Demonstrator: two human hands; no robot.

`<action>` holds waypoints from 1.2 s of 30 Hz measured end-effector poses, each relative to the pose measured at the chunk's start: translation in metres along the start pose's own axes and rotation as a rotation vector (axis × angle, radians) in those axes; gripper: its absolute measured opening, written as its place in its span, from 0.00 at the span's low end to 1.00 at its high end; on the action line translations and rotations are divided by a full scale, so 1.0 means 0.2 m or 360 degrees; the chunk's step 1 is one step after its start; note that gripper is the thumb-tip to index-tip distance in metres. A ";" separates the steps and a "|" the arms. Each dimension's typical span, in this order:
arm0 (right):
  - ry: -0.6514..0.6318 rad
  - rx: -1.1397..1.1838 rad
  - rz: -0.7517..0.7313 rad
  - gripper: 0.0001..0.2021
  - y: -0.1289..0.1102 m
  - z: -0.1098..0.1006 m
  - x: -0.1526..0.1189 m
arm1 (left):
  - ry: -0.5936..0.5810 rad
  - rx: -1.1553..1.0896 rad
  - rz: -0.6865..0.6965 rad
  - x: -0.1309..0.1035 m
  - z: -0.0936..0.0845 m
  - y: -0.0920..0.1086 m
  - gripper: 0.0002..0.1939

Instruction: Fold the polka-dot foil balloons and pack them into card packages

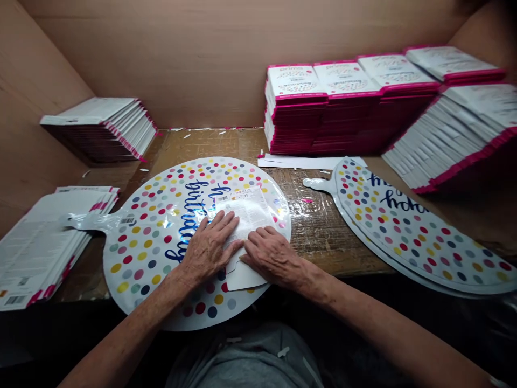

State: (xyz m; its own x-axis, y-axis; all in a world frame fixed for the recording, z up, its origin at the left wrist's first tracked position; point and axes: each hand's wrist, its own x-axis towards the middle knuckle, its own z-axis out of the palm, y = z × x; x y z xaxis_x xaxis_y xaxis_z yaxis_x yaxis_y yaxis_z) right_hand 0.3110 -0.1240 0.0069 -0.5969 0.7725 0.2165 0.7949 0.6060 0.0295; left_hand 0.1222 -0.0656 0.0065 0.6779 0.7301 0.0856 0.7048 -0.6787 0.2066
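A round dotted foil balloon (141, 215) with blue lettering lies flat on the brown table, its tail pointing left. On its right part rests a white printed paper envelope (256, 207). My left hand (210, 242) lies on the balloon and the envelope's left side, fingers spread and pointing up. My right hand (269, 253) is at the envelope's lower right, its fingers curled and pressed together beside my left thumb. The fingertips of my right hand pinch at the paper's edge.
More dotted balloons (412, 237) lie stacked at the right. Pink-edged packets (323, 118) stand in piles at the back right, with others (117, 126) at the back left and a white stack (44, 237) at the left. White paper strips (302, 161) lie before the piles.
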 end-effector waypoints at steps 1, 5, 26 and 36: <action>-0.0049 -0.0020 -0.0012 0.12 0.01 -0.02 -0.01 | -0.0019 0.0006 0.0022 0.00 0.00 0.01 0.26; -0.0217 0.0201 -0.0066 0.13 0.06 -0.14 -0.22 | -0.0011 0.0001 0.0096 0.01 0.01 0.03 0.27; 0.0586 0.0304 0.0093 0.12 -0.01 -0.01 -0.38 | 0.0518 -0.0349 0.0404 -0.28 0.06 0.21 0.10; 0.0442 0.0119 0.0137 0.24 0.01 0.03 -0.42 | 0.0642 -0.0072 -0.0499 -0.12 0.18 0.22 0.18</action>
State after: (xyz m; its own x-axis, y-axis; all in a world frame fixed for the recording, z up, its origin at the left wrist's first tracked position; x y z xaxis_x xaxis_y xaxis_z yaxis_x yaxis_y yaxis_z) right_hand 0.3610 -0.1865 -0.0175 -0.4668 0.7465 0.4742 0.8251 0.5606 -0.0704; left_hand 0.1441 -0.1157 -0.0208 0.2945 0.8767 0.3805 0.8455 -0.4246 0.3238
